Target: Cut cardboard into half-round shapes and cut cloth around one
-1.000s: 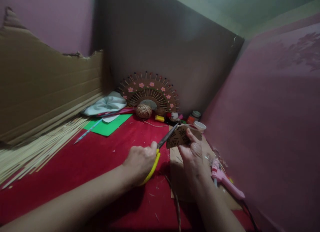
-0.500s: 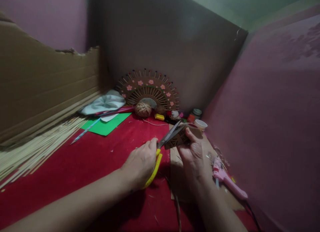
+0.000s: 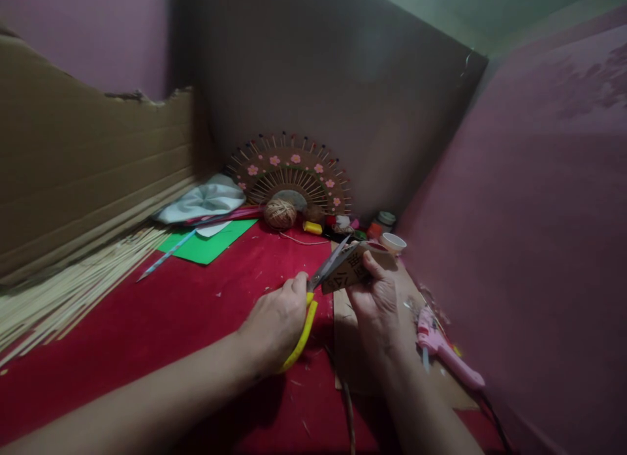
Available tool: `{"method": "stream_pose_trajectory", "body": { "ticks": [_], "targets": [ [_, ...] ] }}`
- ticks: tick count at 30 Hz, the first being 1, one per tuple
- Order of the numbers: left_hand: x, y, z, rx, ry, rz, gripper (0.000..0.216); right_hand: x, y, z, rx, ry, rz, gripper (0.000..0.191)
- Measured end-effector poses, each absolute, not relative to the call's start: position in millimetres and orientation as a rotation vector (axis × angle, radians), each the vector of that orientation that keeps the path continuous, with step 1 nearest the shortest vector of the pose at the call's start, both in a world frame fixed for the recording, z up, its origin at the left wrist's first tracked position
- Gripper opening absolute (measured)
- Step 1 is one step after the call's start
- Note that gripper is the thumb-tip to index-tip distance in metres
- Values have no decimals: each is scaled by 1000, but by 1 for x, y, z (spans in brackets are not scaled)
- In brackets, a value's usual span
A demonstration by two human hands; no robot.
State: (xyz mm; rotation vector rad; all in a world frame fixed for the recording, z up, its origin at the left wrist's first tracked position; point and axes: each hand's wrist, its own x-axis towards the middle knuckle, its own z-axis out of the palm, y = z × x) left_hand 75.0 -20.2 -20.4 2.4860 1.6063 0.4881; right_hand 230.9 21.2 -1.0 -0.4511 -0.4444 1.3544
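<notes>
Right hand [image 3: 378, 305] pinches a printed cardboard piece [image 3: 353, 267] just below and right of the frame's centre, left hand [image 3: 278, 316] grips yellow-handled scissors [image 3: 323, 270] at its left edge — pink glue gun [image 3: 445, 352] lying lower right, flowered fan [image 3: 295, 159] standing above centre.

In front of the twine ball [image 3: 279, 215], the left hand [image 3: 274, 321] covers part of the scissors [image 3: 323, 272], its fingertips mostly out of sight. Right of the ball, several of the right hand's [image 3: 379, 308] fingers are lost beneath the cardboard piece [image 3: 347, 273]; whether the blades bite into it is unclear. The ball hides some of the flowered fan's [image 3: 308, 163] base. Small bundles [image 3: 343, 225] just right of it blur together. Well left, sticks [image 3: 73, 288] run past the view's edge.
</notes>
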Motion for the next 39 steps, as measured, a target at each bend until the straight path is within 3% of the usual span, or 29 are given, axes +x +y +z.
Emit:
{"method": "stream_pose_trajectory", "body": {
  "ticks": [25, 33, 39],
  "targets": [
    [63, -15, -8, 2696, 1722, 223, 22, 229, 22, -4, -519, -461, 1312, 13],
    [63, -10, -14, 2494, 1511, 686, 27, 229, 16, 2, -551, -408, 1323, 13],
    [67, -13, -20, 2491, 1494, 632, 35, 232, 18, -3, -504, -536, 1324, 10]
  ]
}}
